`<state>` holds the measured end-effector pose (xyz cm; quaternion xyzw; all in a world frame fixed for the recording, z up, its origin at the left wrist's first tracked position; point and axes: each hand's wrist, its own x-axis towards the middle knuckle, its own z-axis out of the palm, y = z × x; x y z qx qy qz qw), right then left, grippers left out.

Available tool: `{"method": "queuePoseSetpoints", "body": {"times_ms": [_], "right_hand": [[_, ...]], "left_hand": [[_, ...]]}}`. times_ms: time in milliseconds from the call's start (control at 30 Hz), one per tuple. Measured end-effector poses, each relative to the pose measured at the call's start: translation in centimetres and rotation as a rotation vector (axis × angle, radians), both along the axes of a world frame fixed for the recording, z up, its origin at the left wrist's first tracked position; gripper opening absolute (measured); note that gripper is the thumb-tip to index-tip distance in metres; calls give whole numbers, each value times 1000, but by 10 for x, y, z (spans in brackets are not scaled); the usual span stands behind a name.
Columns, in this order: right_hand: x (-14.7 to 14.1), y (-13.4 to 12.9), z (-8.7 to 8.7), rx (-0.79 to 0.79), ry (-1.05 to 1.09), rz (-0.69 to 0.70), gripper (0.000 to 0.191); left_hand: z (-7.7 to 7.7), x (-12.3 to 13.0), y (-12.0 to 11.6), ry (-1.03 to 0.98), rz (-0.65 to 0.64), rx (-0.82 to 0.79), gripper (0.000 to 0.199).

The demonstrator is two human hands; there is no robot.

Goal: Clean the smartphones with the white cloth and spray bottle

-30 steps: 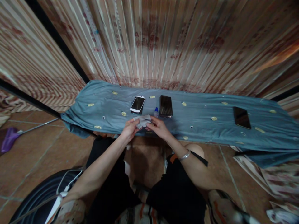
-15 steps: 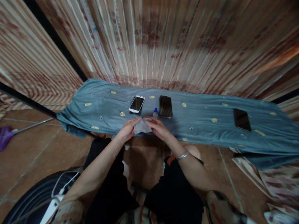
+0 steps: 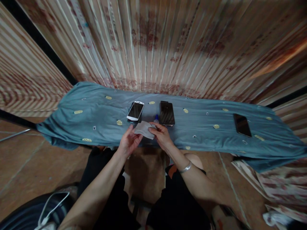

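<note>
A small pale grey cloth (image 3: 144,129) is pinched in my right hand (image 3: 162,135), between thumb and fingers. My left hand (image 3: 129,140) is at the cloth's left edge, palm up with its fingers apart. Just beyond my left hand a white phone (image 3: 135,111) rests on top of a dark one. Behind my right hand lies a stack of dark phones (image 3: 167,113). A small bottle with a blue cap (image 3: 156,117) stands between the two stacks, its lower part hidden by my right hand.
Another dark phone (image 3: 242,125) lies far right on the blue patterned cover (image 3: 201,119). Striped curtains hang behind it. Dark poles slant at both sides. At the lower left, a white cable (image 3: 51,209) lies over a black round object.
My left hand has opened and turned palm up, off its grip on the cloth. The cloth now hangs flatter from my right hand. The view has shifted slightly, and the purple object has left it.
</note>
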<state>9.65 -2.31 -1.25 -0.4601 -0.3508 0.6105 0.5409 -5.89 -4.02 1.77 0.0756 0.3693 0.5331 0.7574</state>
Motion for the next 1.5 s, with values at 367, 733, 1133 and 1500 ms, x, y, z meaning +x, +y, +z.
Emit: {"method": "queuePoseSetpoints", "body": {"times_ms": [367,733,1133,1500], "right_hand": [[-25,2,-14,87,-209,38,38],[5,13,0,470,-1626,91,38],[0,13,-14,512,-1507,93,55],[-13,25,-12,391,-1549,141,67]], "left_hand": [[-2,1,0,13,57,-88,18],[-11,-12,11,149,195,-5,14],[-14,-16,20,149,186,-8,26],[-26,-11,30,299,180,165,25]]}}
